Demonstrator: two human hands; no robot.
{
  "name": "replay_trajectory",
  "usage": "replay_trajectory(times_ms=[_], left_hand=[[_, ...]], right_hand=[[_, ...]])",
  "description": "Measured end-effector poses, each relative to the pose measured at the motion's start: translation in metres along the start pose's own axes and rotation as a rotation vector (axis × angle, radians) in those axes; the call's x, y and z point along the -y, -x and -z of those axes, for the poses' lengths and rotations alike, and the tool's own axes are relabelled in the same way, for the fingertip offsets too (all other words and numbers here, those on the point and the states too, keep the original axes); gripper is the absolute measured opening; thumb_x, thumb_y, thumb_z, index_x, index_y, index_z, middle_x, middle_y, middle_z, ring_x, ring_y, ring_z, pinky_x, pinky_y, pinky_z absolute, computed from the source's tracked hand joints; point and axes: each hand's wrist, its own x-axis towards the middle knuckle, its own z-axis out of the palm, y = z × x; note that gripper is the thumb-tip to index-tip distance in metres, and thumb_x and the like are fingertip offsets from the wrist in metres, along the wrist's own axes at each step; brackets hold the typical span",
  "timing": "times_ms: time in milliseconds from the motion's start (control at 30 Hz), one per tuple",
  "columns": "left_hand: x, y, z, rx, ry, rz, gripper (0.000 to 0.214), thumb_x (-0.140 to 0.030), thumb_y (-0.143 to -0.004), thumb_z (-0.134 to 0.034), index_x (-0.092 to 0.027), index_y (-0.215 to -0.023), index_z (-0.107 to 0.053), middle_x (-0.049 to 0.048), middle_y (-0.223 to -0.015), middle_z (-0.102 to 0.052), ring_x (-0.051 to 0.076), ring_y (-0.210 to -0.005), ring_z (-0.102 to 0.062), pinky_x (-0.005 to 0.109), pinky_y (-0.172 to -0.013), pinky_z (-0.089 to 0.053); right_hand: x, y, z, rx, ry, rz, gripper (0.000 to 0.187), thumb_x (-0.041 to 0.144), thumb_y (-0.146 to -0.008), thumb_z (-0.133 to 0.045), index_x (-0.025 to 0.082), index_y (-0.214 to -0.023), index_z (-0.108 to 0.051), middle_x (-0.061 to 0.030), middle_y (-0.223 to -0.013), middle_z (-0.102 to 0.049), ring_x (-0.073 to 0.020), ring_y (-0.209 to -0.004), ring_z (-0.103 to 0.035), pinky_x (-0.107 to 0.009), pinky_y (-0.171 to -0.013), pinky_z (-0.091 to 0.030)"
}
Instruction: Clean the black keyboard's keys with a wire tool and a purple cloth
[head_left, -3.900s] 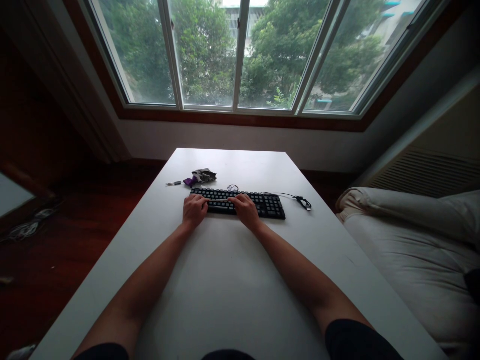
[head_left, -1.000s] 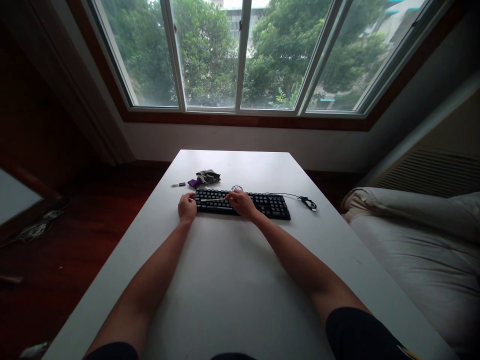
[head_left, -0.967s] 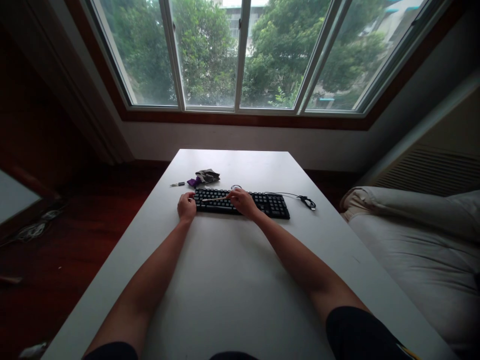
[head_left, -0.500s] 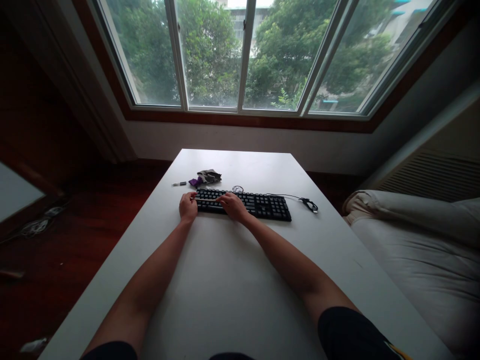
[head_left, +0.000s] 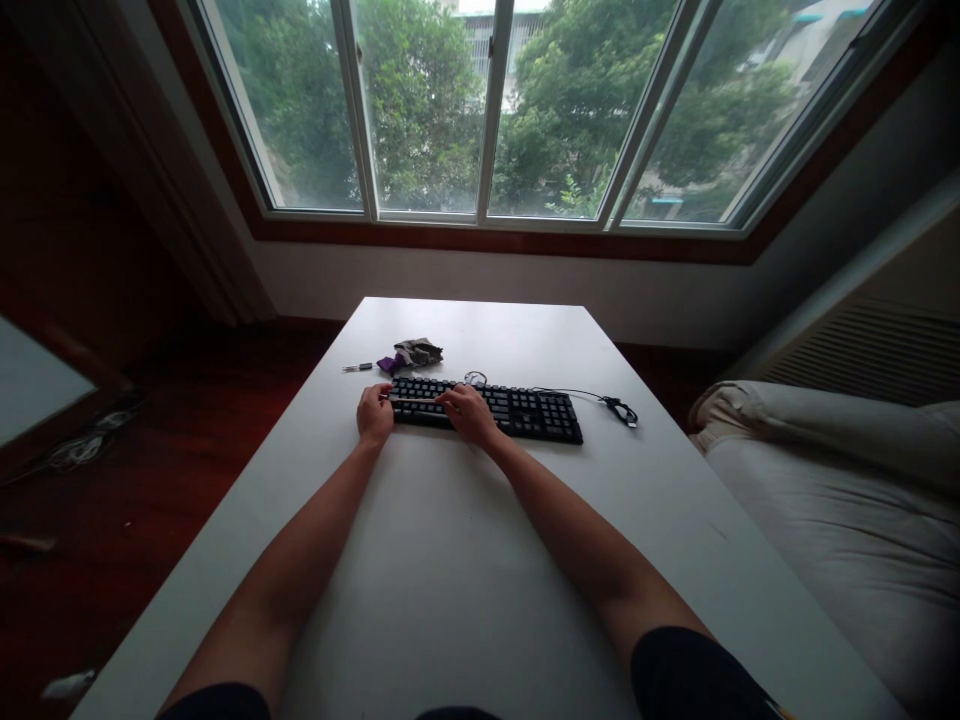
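Before a wide window (head_left: 492, 120) stands a white bench (head_left: 450, 560) with a black keyboard (head_left: 534, 408) flat on it; the left hand (head_left: 374, 413) sits at its left end, whether gripping I cannot tell; the right hand (head_left: 468, 414) pinches a thin stick (head_left: 415, 401) across the keyboard, best held lightly, low and level

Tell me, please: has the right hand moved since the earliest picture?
Yes. Judged against the white table, the right hand has moved left, nearer the left end of the keyboard.
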Motion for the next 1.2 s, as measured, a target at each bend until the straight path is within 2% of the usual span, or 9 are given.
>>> replay_trajectory(times_ms=[200,400,633,900,1100,1200], left_hand=[[0.000,0.001,0.001,0.001,0.012,-0.009,0.042,-0.002,-0.079,-0.045,-0.022,-0.107,-0.069,0.0061,-0.106,-0.066,0.020,-0.098,-0.065,0.033,-0.092,-0.052],[-0.001,0.001,0.001,0.003,-0.012,-0.012,0.041,-0.002,-0.080,-0.045,-0.022,-0.107,-0.069,0.0066,-0.107,-0.067,0.021,-0.100,-0.064,0.034,-0.093,-0.052],[0.002,-0.001,0.000,0.006,-0.011,-0.006,0.045,-0.001,-0.077,-0.045,-0.022,-0.108,-0.069,0.0062,-0.107,-0.067,0.020,-0.100,-0.064,0.034,-0.096,-0.051],[0.003,0.001,-0.002,-0.007,0.011,-0.022,0.045,-0.001,-0.076,-0.044,-0.022,-0.107,-0.070,0.0061,-0.106,-0.067,0.020,-0.097,-0.065,0.034,-0.094,-0.052],[0.000,0.001,0.001,0.000,0.005,-0.019,0.044,-0.001,-0.077,-0.044,-0.022,-0.107,-0.069,0.0058,-0.106,-0.067,0.020,-0.097,-0.065,0.033,-0.094,-0.052],[-0.001,0.001,0.001,0.004,0.005,-0.014,0.044,-0.001,-0.078,-0.043,-0.022,-0.107,-0.070,0.0058,-0.106,-0.067,0.020,-0.096,-0.065,0.034,-0.094,-0.052]], right_hand=[[0.000,0.001,0.004,-0.058,0.004,-0.042,0.021,0.015,-0.089,-0.059,0.025,-0.097,-0.075,-0.0044,-0.091,-0.063,-0.0215,-0.094,-0.055,-0.033,-0.088,-0.043],[0.006,0.003,-0.003,0.052,0.016,0.063,0.022,0.018,-0.094,-0.057,0.026,-0.103,-0.075,-0.0051,-0.093,-0.063,-0.0205,-0.092,-0.055,-0.031,-0.084,-0.043],[-0.007,0.002,0.008,-0.035,0.015,-0.064,0.019,0.014,-0.086,-0.058,0.024,-0.093,-0.073,-0.0039,-0.090,-0.063,-0.0216,-0.092,-0.055,-0.032,-0.086,-0.043],[-0.003,0.006,-0.003,0.033,0.013,0.042,0.022,0.017,-0.092,-0.057,0.027,-0.102,-0.075,-0.0044,-0.092,-0.062,-0.0207,-0.093,-0.054,-0.030,-0.084,-0.043],[-0.013,0.006,0.006,-0.042,0.002,-0.036,0.020,0.013,-0.087,-0.059,0.024,-0.095,-0.074,-0.0033,-0.091,-0.064,-0.0207,-0.093,-0.056,-0.031,-0.085,-0.043],[-0.017,0.009,0.007,-0.030,0.011,-0.020,0.021,0.014,-0.089,-0.058,0.025,-0.098,-0.074,-0.0037,-0.091,-0.063,-0.0209,-0.093,-0.056,-0.031,-0.085,-0.043]])
